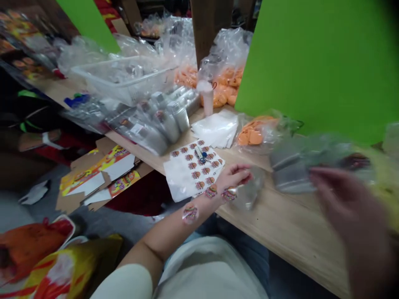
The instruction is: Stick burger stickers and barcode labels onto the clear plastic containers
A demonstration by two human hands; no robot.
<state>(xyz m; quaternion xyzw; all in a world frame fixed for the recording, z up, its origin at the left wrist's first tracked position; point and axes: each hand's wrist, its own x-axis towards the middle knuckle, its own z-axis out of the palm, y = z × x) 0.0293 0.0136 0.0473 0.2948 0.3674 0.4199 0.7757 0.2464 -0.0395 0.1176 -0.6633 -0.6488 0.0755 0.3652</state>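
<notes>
My left hand point(235, 178) is over the table's front part, its fingers curled at the edge of a clear plastic container point(251, 193). Round burger-print stickers point(190, 213) cling to my left forearm and wrist. Just left of that hand lies a sheet of burger stickers point(195, 170), with a small metal-and-blue object point(202, 157) on top. Smeared by motion, my right hand point(339, 195) is at the near side of a group of clear plastic containers point(289, 168); its fingertips are too blurred to show a grip. One burger sticker point(355, 162) shows among these containers.
Stacked clear containers point(156, 124) and a translucent bin point(124, 85) occupy the table's left. Behind are white sheets point(218, 126), a pale cup point(205, 97) and bagged orange pieces point(255, 131). A green panel point(321, 66) rises at the back. Flattened printed cartons point(99, 174) lie left, below table height.
</notes>
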